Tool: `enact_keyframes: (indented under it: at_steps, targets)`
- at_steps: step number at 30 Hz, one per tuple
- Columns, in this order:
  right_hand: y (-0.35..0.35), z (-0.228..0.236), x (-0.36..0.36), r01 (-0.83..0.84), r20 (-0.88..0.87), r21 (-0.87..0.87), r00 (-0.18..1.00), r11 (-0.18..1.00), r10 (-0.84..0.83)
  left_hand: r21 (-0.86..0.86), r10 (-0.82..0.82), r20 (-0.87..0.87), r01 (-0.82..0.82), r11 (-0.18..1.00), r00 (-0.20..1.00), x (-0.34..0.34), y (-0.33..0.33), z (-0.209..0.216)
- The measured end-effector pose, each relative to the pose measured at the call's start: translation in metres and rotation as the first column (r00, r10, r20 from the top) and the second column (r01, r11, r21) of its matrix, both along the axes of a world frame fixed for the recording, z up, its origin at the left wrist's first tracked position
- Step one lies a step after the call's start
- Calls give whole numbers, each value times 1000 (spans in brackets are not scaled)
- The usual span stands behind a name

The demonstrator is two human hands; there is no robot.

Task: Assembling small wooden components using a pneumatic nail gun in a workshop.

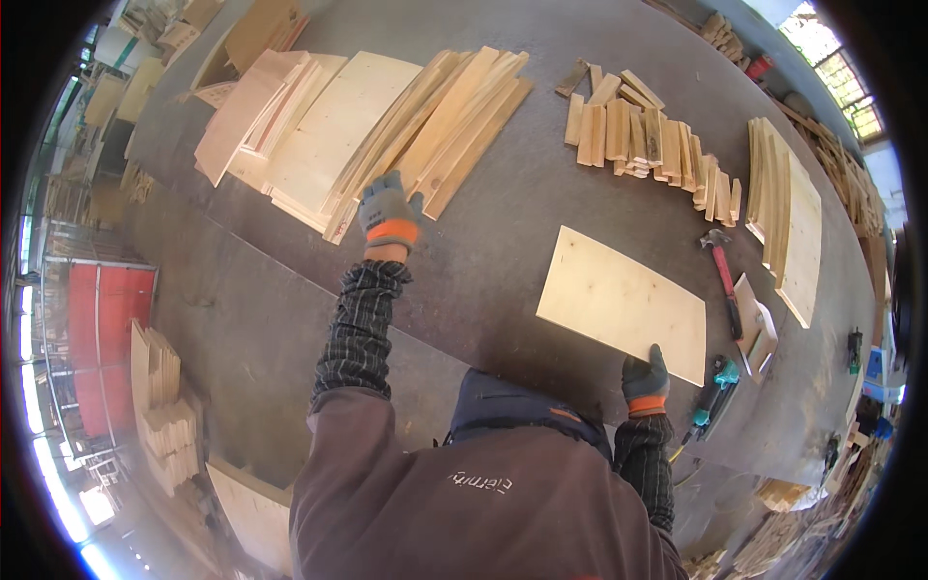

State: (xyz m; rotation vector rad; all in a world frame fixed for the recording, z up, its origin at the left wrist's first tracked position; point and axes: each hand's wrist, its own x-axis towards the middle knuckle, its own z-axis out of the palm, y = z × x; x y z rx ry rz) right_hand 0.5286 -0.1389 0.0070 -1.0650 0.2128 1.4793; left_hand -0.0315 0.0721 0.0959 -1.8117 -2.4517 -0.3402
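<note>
My left hand (390, 211), in a grey and orange glove, reaches to the near ends of the long wooden strips (464, 121). Its thumb stands apart from the fingers, and no strip is lifted. Close to my body, my right hand (646, 383) grips the near edge of a pale plywood panel (619, 300). The thumb lies on top of the panel, while the other fingers are mostly hidden. Just right of this panel are a red-handled hammer (723, 280) and a teal power tool (715, 394).
Plywood sheets (343, 121) lie left of the strips on the dark table (445, 300). Several short wood blocks (638, 135) are grouped at the far side. More strips and a panel (797, 242) rest at the right, near a small bent sheet (757, 329).
</note>
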Motion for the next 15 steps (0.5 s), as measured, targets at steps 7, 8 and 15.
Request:
enact_keyframes:
  at_steps: [7, 8, 15]
  targets:
    - [6, 5, 10, -33, 83, -13, 996, 999, 34, 170, -155, 578, 67, 983, 801, -51, 18, -37]
    - [11, 13, 7, -39, 102, -12, 994, 999, 40, 176, -139, 657, 29, 984, 741, -53, 10, -38]
    - [44, 70, 29, 88, 83, 92, 992, 992, -96, 128, -140, 763, 66, 990, 631, -12, -96, -20]
